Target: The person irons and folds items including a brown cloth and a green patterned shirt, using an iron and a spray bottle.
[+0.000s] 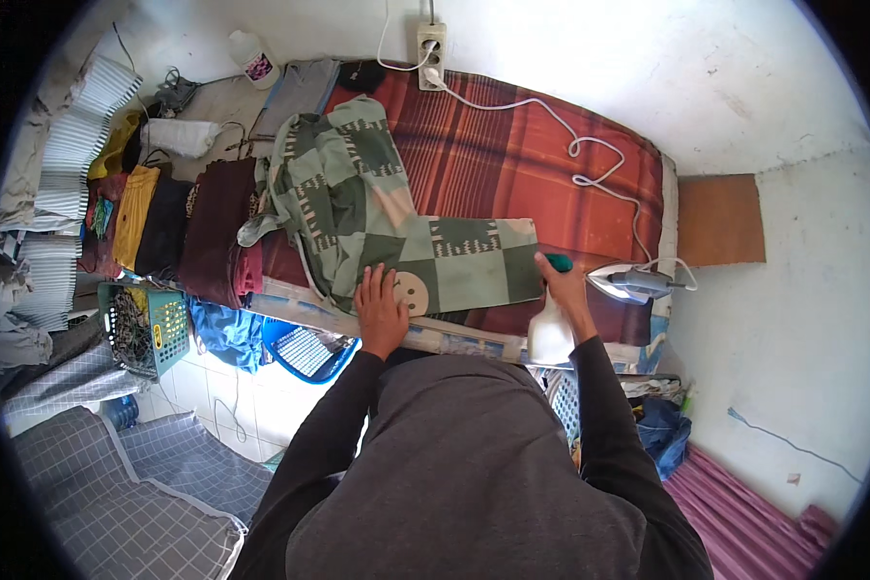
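Note:
A green checkered garment (362, 174) with a smiley print lies over a red-and-brown plaid cloth (493, 159) before me. One flat section of it stretches to the right, while the left part is rumpled. My left hand (381, 301) rests palm down on its near edge, beside the smiley face, gripping nothing. In my right hand (565, 290) is a white spray bottle (549, 335) with a dark green head, held at the right end of the flat section. Just right of that hand, a clothes iron (627, 281) lies on the plaid cloth.
The iron's white cord (536, 104) winds to a power strip (431, 58) on the wall. Folded clothes (217, 225) are stacked at the left, with a white plastic bottle (252, 59) behind. Below the surface's front edge are a blue basket (312, 373) and a green basket (168, 337).

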Demonstrator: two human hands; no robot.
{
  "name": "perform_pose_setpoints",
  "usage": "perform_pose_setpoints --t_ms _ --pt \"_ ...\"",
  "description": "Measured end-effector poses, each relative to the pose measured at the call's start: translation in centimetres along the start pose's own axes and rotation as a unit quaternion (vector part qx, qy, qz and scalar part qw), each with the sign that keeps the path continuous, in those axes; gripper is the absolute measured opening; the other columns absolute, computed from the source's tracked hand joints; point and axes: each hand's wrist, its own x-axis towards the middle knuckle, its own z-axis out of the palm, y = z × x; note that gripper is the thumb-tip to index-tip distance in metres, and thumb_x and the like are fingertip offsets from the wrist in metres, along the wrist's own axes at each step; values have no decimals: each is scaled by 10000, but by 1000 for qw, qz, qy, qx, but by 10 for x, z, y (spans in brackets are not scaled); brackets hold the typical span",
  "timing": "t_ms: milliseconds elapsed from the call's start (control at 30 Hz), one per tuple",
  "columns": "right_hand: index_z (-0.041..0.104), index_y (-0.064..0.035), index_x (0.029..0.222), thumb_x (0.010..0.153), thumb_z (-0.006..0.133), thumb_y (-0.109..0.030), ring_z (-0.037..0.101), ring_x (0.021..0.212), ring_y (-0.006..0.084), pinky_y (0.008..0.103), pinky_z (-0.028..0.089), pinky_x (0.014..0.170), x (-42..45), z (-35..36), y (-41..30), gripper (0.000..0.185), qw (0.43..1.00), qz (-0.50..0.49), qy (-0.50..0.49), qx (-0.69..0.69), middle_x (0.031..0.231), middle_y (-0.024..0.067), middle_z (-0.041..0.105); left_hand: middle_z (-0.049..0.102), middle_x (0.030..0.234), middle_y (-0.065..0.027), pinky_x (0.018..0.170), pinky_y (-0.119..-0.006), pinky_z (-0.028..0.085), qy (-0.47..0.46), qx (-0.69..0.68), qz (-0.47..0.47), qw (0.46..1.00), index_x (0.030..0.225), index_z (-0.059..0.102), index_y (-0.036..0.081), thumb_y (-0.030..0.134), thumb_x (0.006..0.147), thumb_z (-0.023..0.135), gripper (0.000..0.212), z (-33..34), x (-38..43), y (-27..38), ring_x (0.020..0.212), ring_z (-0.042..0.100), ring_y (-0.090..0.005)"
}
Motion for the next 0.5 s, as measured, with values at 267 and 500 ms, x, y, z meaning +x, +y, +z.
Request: perform_pose_setpoints --t_ms 267,500 --pt "814 -14 1126 1006 832 -549 696 650 157 372 588 570 -6 -22 -15 549 985 -9 -171 -33 799 45 727 337 1795 -199 1363 -647 157 -8 10 -20 1000 1661 450 29 163 984 610 709 9 0 13 1698 228 -456" --pt "806 -35 1089 985 874 -498 744 788 228 411 573 732 75 -17 -121 479 930 -355 -47 80 887 98 779 252 1847 -213 1369 -647 122 -42 43 -53 997 1737 355 28 313 1039 618 799 10 -2 13 1718 184 -450"
